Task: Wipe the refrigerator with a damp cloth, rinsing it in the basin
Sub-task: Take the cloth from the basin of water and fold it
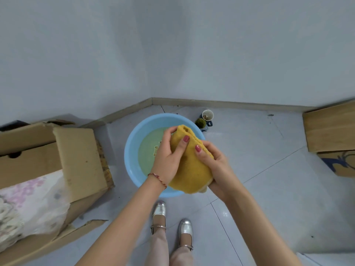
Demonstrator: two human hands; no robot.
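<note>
A yellow cloth (190,167) is bunched between both hands, held above a light blue basin (132,150) that stands on the floor with cloudy water in it. My left hand (167,154) grips the cloth's left side, thumb across the top. My right hand (215,160) clasps the right side, fingers wrapped under it. The refrigerator is not in view.
An open cardboard box (76,160) with flowered fabric inside stands left of the basin. Another cardboard box (330,129) sits at the right. A cup (207,115) and a dark green ball stand near the wall corner. My silver shoes (172,223) are just behind the basin.
</note>
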